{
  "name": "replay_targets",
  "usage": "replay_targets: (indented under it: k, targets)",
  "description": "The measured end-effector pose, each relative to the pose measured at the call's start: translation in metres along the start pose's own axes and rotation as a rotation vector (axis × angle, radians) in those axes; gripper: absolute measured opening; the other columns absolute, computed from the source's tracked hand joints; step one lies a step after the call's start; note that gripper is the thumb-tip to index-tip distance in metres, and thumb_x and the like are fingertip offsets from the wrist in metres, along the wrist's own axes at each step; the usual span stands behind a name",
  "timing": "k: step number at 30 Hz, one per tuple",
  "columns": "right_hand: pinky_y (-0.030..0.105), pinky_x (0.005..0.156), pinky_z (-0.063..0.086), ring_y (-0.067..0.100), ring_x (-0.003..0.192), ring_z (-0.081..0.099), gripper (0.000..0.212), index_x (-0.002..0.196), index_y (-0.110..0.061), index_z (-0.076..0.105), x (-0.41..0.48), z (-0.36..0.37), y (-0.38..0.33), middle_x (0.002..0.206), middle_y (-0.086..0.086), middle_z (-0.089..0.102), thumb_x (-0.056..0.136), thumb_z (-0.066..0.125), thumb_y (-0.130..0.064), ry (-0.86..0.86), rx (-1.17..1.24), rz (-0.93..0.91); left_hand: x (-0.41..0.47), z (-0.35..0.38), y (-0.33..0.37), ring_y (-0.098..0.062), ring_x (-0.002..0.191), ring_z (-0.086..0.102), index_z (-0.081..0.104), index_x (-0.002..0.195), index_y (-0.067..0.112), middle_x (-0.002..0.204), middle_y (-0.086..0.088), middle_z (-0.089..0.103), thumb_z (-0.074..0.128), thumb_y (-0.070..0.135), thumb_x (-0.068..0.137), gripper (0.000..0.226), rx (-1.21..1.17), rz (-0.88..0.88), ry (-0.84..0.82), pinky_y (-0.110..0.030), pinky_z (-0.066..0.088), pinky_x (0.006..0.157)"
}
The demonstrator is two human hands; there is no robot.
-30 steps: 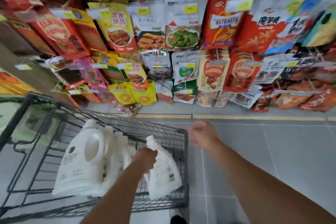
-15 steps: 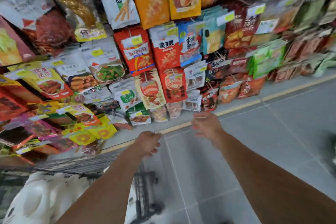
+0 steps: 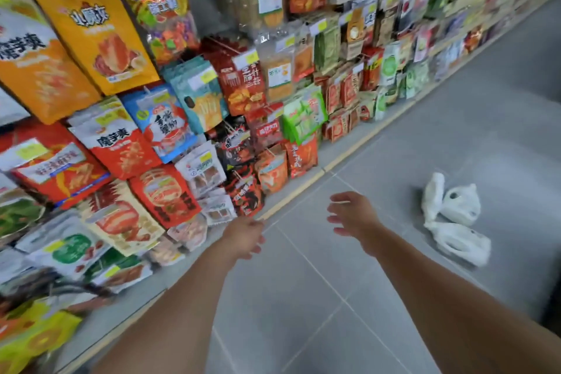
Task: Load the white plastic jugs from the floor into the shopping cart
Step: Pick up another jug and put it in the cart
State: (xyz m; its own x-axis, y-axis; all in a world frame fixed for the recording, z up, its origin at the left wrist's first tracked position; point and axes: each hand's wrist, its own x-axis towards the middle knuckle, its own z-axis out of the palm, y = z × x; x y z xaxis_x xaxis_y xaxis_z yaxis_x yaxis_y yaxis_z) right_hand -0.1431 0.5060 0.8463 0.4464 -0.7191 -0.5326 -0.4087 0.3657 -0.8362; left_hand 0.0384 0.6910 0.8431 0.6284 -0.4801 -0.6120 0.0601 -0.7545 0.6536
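Observation:
Three white plastic jugs lie in a loose pile on the grey tile floor at the right: one tall jug (image 3: 432, 196), one rounder jug (image 3: 461, 203) beside it, and one on its side nearest me (image 3: 460, 241). My right hand (image 3: 353, 215) hovers left of them with fingers spread, holding nothing, well short of the pile. My left hand (image 3: 243, 237) hangs out in front of the shelf base, fingers loosely curled and holding nothing. The shopping cart is out of view.
A tall shelf wall of hanging snack bags (image 3: 188, 118) runs along the left and recedes to the upper right. Its base has a yellow edge strip (image 3: 303, 188). Grey tile floor (image 3: 455, 106) stretches down the aisle.
My left hand let go of a jug in the cart. The view swung right, the cart left the frame, and the floor jugs came into sight. Both hands now reach toward the right.

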Motion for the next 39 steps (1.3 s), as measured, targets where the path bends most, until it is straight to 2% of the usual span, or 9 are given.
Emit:
replay_targets:
  k: [3,9,17,20,23,26,29,34,39]
  targets:
    - [0.048,0.086,0.063,0.026,0.086,0.073,0.014,0.11,-0.016,0.068,0.013,-0.043,0.0,0.097,0.008,0.071,0.103,0.063,-0.006,0.11,-0.008,0.003,0.023,0.037,0.035,-0.022,0.072,0.067,0.068,0.123,0.01,0.097,-0.006,0.074,0.055,0.03,0.11,0.027,0.068,0.041,-0.067,-0.026,0.049,0.063]
    - [0.046,0.083,0.056,0.03,0.09,0.071,0.024,0.124,-0.012,0.064,0.054,-0.119,0.002,0.095,0.006,0.067,0.103,0.06,-0.002,0.27,0.071,0.056,0.072,0.112,0.113,-0.024,0.078,0.068,0.069,0.12,0.01,0.103,-0.008,0.073,0.054,0.027,0.111,0.024,0.16,0.108,-0.182,-0.028,0.051,0.066]
    - [0.044,0.08,0.058,0.03,0.09,0.071,0.028,0.128,-0.016,0.06,0.153,-0.213,-0.021,0.098,0.002,0.066,0.102,0.059,-0.004,0.462,0.121,0.111,0.175,0.204,0.216,-0.026,0.076,0.068,0.069,0.126,0.004,0.1,-0.008,0.075,0.054,0.029,0.11,0.033,0.234,0.147,-0.316,-0.028,0.05,0.063]
    - [0.046,0.082,0.056,0.032,0.088,0.068,0.027,0.122,-0.021,0.056,0.196,-0.239,-0.031,0.102,0.009,0.067,0.102,0.061,-0.004,0.526,0.201,0.169,0.203,0.229,0.252,-0.027,0.076,0.065,0.069,0.127,0.002,0.1,-0.01,0.073,0.055,0.028,0.11,0.034,0.246,0.143,-0.381,-0.027,0.047,0.059]
    - [0.055,0.089,0.062,0.032,0.086,0.069,0.034,0.131,-0.018,0.055,0.225,-0.264,-0.032,0.096,0.011,0.069,0.1,0.062,-0.006,0.581,0.208,0.219,0.225,0.254,0.286,-0.026,0.073,0.063,0.068,0.128,0.001,0.098,-0.009,0.071,0.055,0.03,0.11,0.037,0.281,0.14,-0.432,-0.026,0.045,0.056]
    - [0.057,0.094,0.063,0.03,0.086,0.07,0.032,0.131,-0.016,0.056,0.245,-0.291,-0.032,0.096,0.009,0.069,0.1,0.064,-0.011,0.627,0.208,0.237,0.247,0.28,0.318,-0.025,0.069,0.061,0.07,0.113,0.008,0.092,-0.008,0.07,0.055,0.029,0.11,0.026,0.31,0.155,-0.459,-0.025,0.042,0.055]
    - [0.046,0.084,0.061,0.03,0.089,0.07,0.029,0.128,-0.019,0.053,0.259,-0.319,-0.027,0.092,0.005,0.067,0.103,0.062,-0.009,0.663,0.243,0.27,0.261,0.308,0.345,-0.024,0.066,0.06,0.063,0.09,0.018,0.086,-0.006,0.068,0.056,0.025,0.107,0.02,0.358,0.166,-0.477,-0.024,0.041,0.055]
    - [0.04,0.08,0.061,0.034,0.11,0.079,0.037,0.135,-0.019,0.055,0.294,-0.377,-0.009,0.112,0.009,0.076,0.1,0.062,-0.012,0.69,0.282,0.342,0.286,0.373,0.383,-0.025,0.069,0.062,0.065,0.092,0.016,0.086,-0.006,0.069,0.055,0.024,0.108,0.02,0.443,0.168,-0.544,-0.025,0.043,0.054]
    - [0.047,0.089,0.063,0.037,0.112,0.078,0.033,0.132,-0.015,0.055,0.344,-0.443,0.012,0.112,0.012,0.076,0.101,0.06,-0.009,0.691,0.312,0.385,0.313,0.454,0.415,-0.022,0.062,0.059,0.064,0.097,0.019,0.089,-0.007,0.069,0.052,0.021,0.107,0.016,0.516,0.138,-0.54,-0.024,0.042,0.054]
